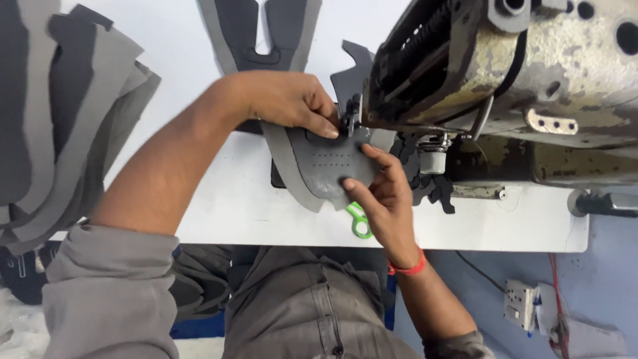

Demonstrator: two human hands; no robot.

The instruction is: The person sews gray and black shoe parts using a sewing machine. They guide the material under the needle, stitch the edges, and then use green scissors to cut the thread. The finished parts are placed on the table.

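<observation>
A dark grey shoe-upper piece with a lighter grey edge band and small perforations lies on the white table under the needle of a worn sewing machine. My left hand presses on the piece's far side, fingers pinched right by the presser foot. My right hand holds the piece's near edge, thumb on top. A red band sits on that wrist.
A stack of grey cut upper pieces lies at the left. Another dark upper piece rests at the far side. Green scissor handles peek out under my right hand. Small black cut pieces lie beneath the machine. An electrical box hangs below.
</observation>
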